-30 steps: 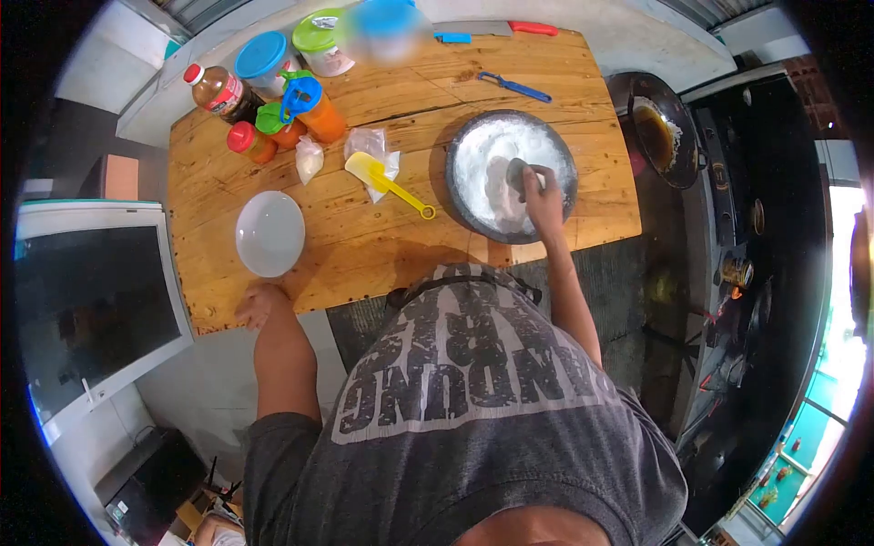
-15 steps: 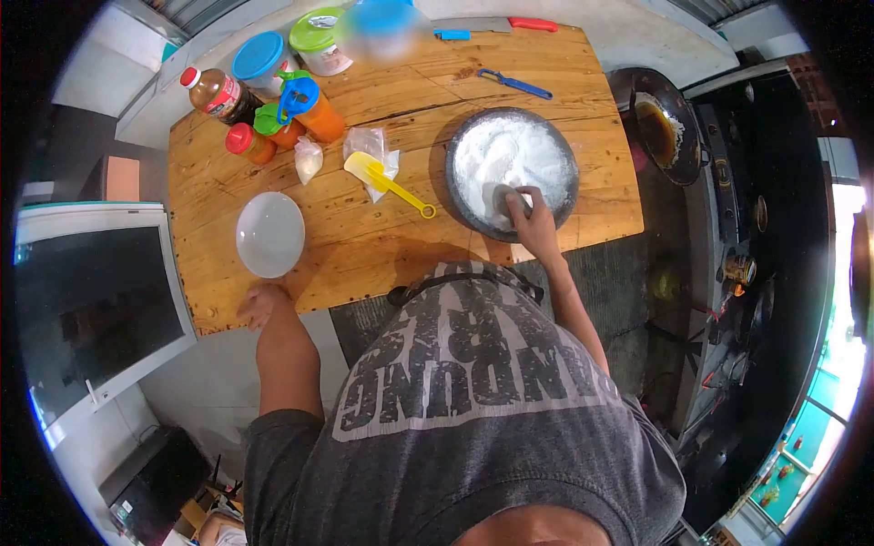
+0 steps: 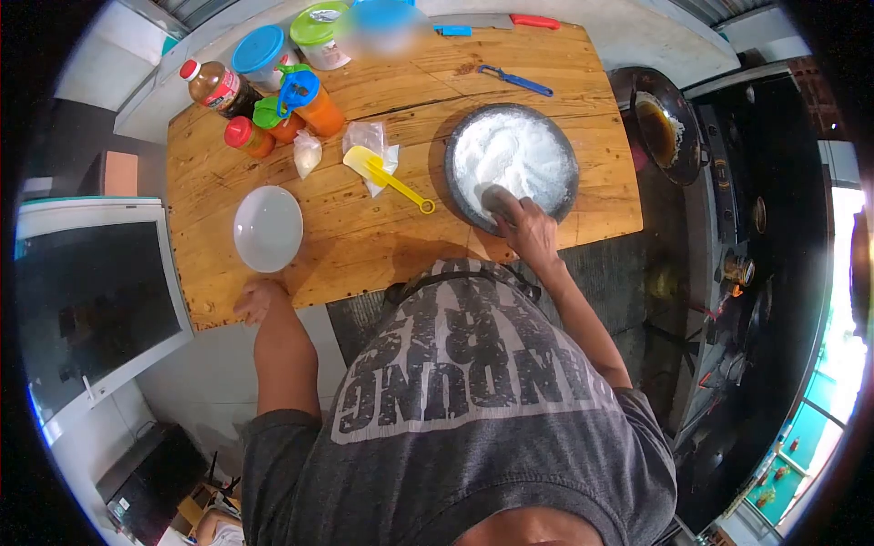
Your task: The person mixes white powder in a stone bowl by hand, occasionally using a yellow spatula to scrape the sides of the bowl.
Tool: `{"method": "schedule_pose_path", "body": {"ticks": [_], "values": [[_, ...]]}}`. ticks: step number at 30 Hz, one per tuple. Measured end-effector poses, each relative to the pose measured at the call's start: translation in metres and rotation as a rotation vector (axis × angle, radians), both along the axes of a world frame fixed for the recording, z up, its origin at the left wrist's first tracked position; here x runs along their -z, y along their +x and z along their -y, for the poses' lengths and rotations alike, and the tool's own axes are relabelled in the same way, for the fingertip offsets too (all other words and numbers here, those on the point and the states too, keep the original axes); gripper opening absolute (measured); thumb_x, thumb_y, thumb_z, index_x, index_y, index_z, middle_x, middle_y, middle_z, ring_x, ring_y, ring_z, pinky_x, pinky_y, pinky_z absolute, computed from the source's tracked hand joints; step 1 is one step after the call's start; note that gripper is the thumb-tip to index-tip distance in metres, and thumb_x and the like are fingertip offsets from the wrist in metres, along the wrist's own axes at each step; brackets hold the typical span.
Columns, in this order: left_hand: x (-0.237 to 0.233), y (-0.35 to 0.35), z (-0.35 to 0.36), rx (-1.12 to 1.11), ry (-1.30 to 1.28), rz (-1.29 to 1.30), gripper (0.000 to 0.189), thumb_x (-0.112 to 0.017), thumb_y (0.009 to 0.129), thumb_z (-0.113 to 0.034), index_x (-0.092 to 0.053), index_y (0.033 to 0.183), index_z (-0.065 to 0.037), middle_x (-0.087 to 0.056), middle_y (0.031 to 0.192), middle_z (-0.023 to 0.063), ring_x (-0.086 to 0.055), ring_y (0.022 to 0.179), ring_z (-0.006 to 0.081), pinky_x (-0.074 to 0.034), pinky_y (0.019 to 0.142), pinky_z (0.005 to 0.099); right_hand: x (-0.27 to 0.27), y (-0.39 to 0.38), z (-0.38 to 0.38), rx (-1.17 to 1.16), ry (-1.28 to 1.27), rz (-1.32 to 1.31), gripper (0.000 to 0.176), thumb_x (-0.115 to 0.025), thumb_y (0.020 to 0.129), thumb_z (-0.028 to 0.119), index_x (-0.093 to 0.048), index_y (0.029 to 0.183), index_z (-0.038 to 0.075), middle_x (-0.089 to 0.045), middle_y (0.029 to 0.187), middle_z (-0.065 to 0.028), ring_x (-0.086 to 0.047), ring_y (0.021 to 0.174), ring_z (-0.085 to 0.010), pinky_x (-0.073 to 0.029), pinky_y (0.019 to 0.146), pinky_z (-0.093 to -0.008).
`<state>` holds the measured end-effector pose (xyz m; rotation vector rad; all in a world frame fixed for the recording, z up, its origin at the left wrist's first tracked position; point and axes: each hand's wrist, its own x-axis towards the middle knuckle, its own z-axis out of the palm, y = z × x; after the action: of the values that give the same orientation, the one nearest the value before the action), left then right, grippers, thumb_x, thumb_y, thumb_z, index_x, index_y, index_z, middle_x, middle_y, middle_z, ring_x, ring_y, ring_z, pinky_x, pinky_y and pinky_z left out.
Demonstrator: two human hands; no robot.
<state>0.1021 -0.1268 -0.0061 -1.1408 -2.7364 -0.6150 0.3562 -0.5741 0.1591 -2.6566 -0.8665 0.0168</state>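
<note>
Powder (image 3: 514, 150), white, right of upper centre, likely wants even strokes from the grey stone pestle (image 3: 495, 198) the right hand (image 3: 532, 229) grasps, left hand (image 3: 261, 300) loose and empty.

Wooden table (image 3: 605, 182) is standing at 12 o'clock, pale wall (image 3: 637, 41) running behind; white-framed dark panel (image 3: 96, 287) is standing at 9; bright opening (image 3: 843, 282) is glaring at 3.

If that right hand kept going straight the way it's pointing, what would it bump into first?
Probably the white powder in the dark round bowl: the right hand, holding a grey stone, points forward and left. Past that, the bowl's left wall looks next, though depth is hard to judge here.
</note>
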Motion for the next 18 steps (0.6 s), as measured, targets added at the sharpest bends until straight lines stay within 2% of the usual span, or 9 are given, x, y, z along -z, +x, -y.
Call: {"method": "schedule_pose_path", "body": {"ticks": [2,6,9,12,15,16,18], "values": [[-0.003,-0.002,-0.002,-0.009,0.021,0.030,0.059,-0.046,0.081,-0.044,-0.035,0.130,-0.012,-0.041,0.113,0.0222,-0.055,0.090,0.0366,-0.042,0.072,0.0496,0.015,0.010,-0.002,0.028,0.007,0.026,0.040,-0.066,0.082,0.027,-0.053,0.119,0.021,-0.058,0.078,-0.0134,-0.063,0.071,-0.0324,-0.050,0.054,-0.0414],[-0.017,0.004,0.002,-0.004,0.013,0.162,0.062,-0.045,0.082,-0.044,-0.032,0.134,-0.012,-0.041,0.117,0.0241,-0.056,0.094,0.0377,-0.043,0.075,0.0501,0.017,0.032,-0.007,0.084,0.001,-0.011,0.035,-0.064,0.083,0.032,-0.050,0.111,0.016,-0.060,0.072,-0.0156,-0.063,0.064,-0.0346,-0.049,0.053,-0.0436],[-0.028,0.008,0.008,-0.040,-0.002,0.145,0.055,-0.047,0.081,-0.041,-0.038,0.125,-0.011,-0.043,0.112,0.0225,-0.056,0.091,0.0371,-0.043,0.073,0.0503,0.019,0.047,-0.009,0.083,-0.034,-0.040,0.038,-0.061,0.084,0.037,-0.047,0.110,0.012,-0.063,0.071,-0.0171,-0.062,0.062,-0.0372,-0.050,0.054,-0.0445],[-0.031,0.009,0.015,-0.042,-0.008,0.140,0.055,-0.047,0.081,-0.041,-0.038,0.125,-0.011,-0.043,0.111,0.0225,-0.056,0.091,0.0371,-0.043,0.072,0.0503,0.024,0.059,-0.012,0.138,0.030,-0.060,0.040,-0.060,0.085,0.041,-0.052,0.106,0.008,-0.064,0.069,-0.0156,-0.063,0.059,-0.0316,-0.049,0.052,-0.0403],[0.008,-0.008,0.001,-0.044,-0.007,0.138,0.055,-0.048,0.081,-0.041,-0.039,0.125,-0.011,-0.043,0.111,0.0224,-0.056,0.091,0.0371,-0.043,0.072,0.0502,0.031,0.100,0.004,0.282,0.351,-0.541,0.042,-0.060,0.085,0.045,-0.059,0.099,0.006,-0.064,0.065,-0.0125,-0.062,0.055,-0.0229,-0.046,0.047,-0.0350],[0.000,-0.003,0.003,-0.043,-0.006,0.136,0.054,-0.048,0.081,-0.041,-0.039,0.125,-0.011,-0.043,0.111,0.0224,-0.056,0.091,0.0370,-0.043,0.072,0.0502,-0.002,0.107,-0.001,0.403,0.292,-0.694,0.046,-0.060,0.084,0.049,-0.064,0.090,0.003,-0.061,0.060,-0.0094,-0.060,0.051,-0.0167,-0.044,0.044,-0.0314],[-0.018,0.011,0.007,-0.036,-0.005,0.136,0.054,-0.048,0.080,-0.041,-0.039,0.124,-0.011,-0.043,0.111,0.0223,-0.056,0.091,0.0370,-0.043,0.072,0.0502,-0.001,0.132,0.003,0.436,0.288,-0.622,0.048,-0.061,0.083,0.049,-0.065,0.090,0.002,-0.062,0.061,-0.0100,-0.059,0.049,-0.0169,-0.045,0.045,-0.0314]]}}
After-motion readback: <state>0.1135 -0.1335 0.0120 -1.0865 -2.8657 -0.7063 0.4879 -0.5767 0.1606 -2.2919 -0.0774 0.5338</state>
